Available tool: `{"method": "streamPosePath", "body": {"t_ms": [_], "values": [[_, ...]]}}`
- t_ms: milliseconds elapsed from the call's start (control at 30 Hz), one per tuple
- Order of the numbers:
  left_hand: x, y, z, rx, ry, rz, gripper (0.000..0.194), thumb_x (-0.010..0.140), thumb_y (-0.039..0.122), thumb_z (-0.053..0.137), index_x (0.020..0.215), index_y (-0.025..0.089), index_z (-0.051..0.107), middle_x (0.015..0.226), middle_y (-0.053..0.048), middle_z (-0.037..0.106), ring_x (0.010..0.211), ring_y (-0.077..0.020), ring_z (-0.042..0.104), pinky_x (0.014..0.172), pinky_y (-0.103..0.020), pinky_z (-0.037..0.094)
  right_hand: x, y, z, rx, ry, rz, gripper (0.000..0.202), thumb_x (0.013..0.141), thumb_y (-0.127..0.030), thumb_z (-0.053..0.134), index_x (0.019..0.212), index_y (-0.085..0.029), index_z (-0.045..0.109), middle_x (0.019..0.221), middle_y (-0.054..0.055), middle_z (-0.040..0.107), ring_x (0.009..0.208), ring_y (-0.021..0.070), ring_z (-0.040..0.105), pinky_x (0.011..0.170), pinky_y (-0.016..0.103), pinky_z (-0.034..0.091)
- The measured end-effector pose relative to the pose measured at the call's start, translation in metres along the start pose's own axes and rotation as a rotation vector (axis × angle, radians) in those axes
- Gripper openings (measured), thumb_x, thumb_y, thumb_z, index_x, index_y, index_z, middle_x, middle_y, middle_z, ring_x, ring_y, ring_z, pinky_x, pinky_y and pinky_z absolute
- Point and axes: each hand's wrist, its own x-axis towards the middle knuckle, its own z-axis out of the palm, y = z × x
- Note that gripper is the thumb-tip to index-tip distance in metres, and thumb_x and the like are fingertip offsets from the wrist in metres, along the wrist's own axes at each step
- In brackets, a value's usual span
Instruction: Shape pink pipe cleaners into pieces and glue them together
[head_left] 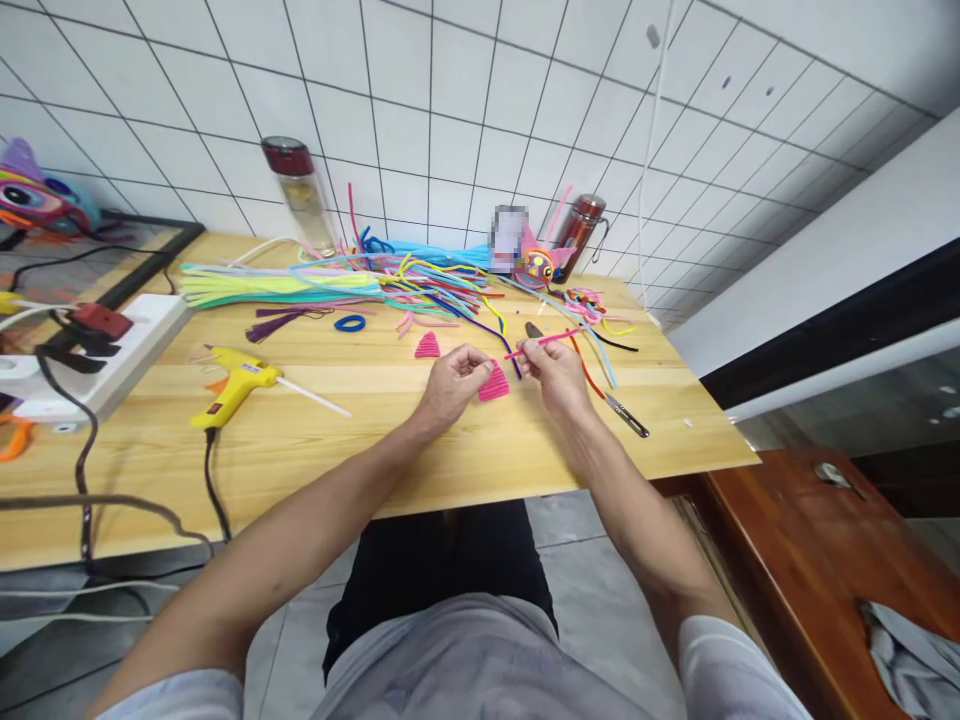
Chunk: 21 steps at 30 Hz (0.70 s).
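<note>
My left hand [459,385] pinches the upper corner of a pink ridged piece made of pipe cleaner rows [494,384], just above the table. To its right, my right hand [556,372] is closed on a straight pink pipe cleaner [565,337], whose left end points toward that piece without clearly touching it. A second, smaller pink ridged piece [427,346] lies flat on the wood beyond my left hand. Beside my right wrist rest thread snips [628,416] and a red pipe cleaner [589,368].
A yellow glue gun [238,384] with a glue stick lies left, near a white power strip [112,365] and cables. Bundled pipe cleaners [300,287] spread across the back. A glass bottle [301,200], a red flask [581,235] and a colourful fish figure [538,266] stand behind.
</note>
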Motion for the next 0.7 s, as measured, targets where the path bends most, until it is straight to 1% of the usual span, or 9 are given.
{"method": "streamPosePath", "body": {"t_ms": [33,100,200,267,367,467,500,600,700], "values": [[0.0,0.0,0.0,-0.007,-0.004,-0.001,0.023,0.076,0.039,0.077,0.078,0.018,0.067,0.07,0.002,0.065,0.065,-0.0111,0.055,0.066,-0.025,0.045,0.004,0.002,-0.002,0.072,-0.023,0.074,0.056,0.073,-0.075,0.082,0.08,-0.02,0.074,0.07,0.003,0.072,0.057,0.014,0.06,0.058,0.03,0.051],[0.001,0.0,0.0,-0.028,0.008,-0.006,0.024,0.075,0.039,0.078,0.077,0.018,0.066,0.07,0.002,0.065,0.064,-0.0108,0.055,0.066,-0.025,0.045,0.01,0.004,-0.007,0.123,-0.057,0.119,0.06,0.067,-0.075,0.086,0.083,-0.019,0.074,0.07,0.002,0.071,0.056,0.0122,0.058,0.057,0.027,0.05],[0.006,-0.005,-0.003,-0.045,0.059,-0.038,0.024,0.074,0.039,0.078,0.076,0.019,0.066,0.067,0.003,0.063,0.06,-0.0102,0.053,0.062,-0.025,0.043,0.021,0.004,-0.029,0.042,-0.073,0.069,0.059,0.07,-0.077,0.082,0.081,-0.02,0.071,0.069,0.001,0.069,0.057,0.0129,0.059,0.057,0.027,0.048],[0.009,-0.009,-0.006,-0.045,0.102,-0.08,0.023,0.074,0.039,0.077,0.076,0.019,0.065,0.063,0.004,0.06,0.057,-0.0102,0.051,0.057,-0.024,0.041,0.033,0.004,-0.055,-0.052,-0.05,0.049,0.06,0.075,-0.08,0.075,0.076,-0.021,0.067,0.067,0.002,0.067,0.056,0.0134,0.057,0.055,0.027,0.046],[0.012,-0.012,-0.009,-0.051,0.149,-0.125,0.023,0.075,0.039,0.078,0.075,0.021,0.064,0.061,0.004,0.059,0.054,-0.0104,0.05,0.053,-0.025,0.04,0.052,0.008,-0.108,-0.37,0.066,0.08,0.055,0.081,-0.074,0.069,0.073,-0.019,0.066,0.062,0.001,0.064,0.054,0.0129,0.052,0.056,0.027,0.041],[0.012,-0.01,-0.009,-0.075,0.144,-0.132,0.02,0.076,0.035,0.078,0.074,0.021,0.064,0.063,0.003,0.06,0.054,-0.0101,0.05,0.054,-0.025,0.041,0.059,0.014,-0.157,-0.899,0.176,0.259,0.036,0.091,-0.049,0.059,0.077,-0.018,0.072,0.067,0.002,0.069,0.063,0.0155,0.058,0.067,0.029,0.044],[0.012,-0.009,-0.009,-0.083,0.138,-0.135,0.019,0.076,0.034,0.078,0.075,0.02,0.064,0.064,0.003,0.061,0.054,-0.0101,0.051,0.054,-0.025,0.041,0.059,0.015,-0.17,-0.974,0.192,0.31,0.031,0.09,-0.042,0.061,0.075,-0.018,0.072,0.069,0.005,0.071,0.066,0.0175,0.061,0.07,0.031,0.044],[0.012,-0.008,-0.008,-0.098,0.128,-0.143,0.017,0.077,0.032,0.078,0.075,0.02,0.065,0.065,0.003,0.061,0.054,-0.0101,0.051,0.053,-0.025,0.042,0.051,0.02,-0.193,-1.093,0.214,0.416,0.023,0.086,-0.032,0.064,0.073,-0.017,0.075,0.077,0.013,0.075,0.077,0.0254,0.067,0.075,0.037,0.044],[0.013,-0.008,-0.009,-0.099,0.134,-0.15,0.02,0.077,0.033,0.079,0.075,0.02,0.064,0.063,0.003,0.061,0.053,-0.0101,0.051,0.053,-0.025,0.042,0.043,0.021,-0.192,-1.195,0.237,0.441,0.018,0.082,-0.029,0.069,0.084,-0.014,0.08,0.098,0.023,0.079,0.097,0.0352,0.071,0.084,0.043,0.047]]}}
